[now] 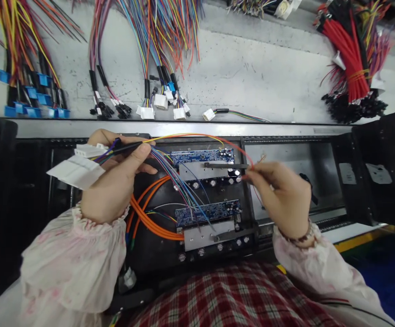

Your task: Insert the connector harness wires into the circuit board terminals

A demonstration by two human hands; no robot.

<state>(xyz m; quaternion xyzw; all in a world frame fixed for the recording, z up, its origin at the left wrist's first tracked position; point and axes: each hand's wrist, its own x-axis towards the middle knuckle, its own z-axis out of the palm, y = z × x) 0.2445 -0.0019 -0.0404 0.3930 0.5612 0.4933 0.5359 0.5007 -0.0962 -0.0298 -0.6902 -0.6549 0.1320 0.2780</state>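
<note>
My left hand (118,168) is closed around a multicoloured wire harness (175,168) at its black sleeve. White connectors and a folded white label (76,171) stick out on the harness's left end. Its loose wires fan out to the right, over two blue circuit boards (197,156) with metal plates. My right hand (279,190), a little blurred, pinches a red wire (240,147) that runs across from the harness. A dark flat strip (226,166) lies over the upper board and reaches my right fingertips; whether they touch it I cannot tell.
Thick orange cables (154,229) curve in beside the lower board (207,213). Both boards sit in a black tray (149,259) on a rail line. Behind, a grey shelf (252,68) holds several wire bundles, red wires (347,63) and a single short harness (209,114). Black panels stand right.
</note>
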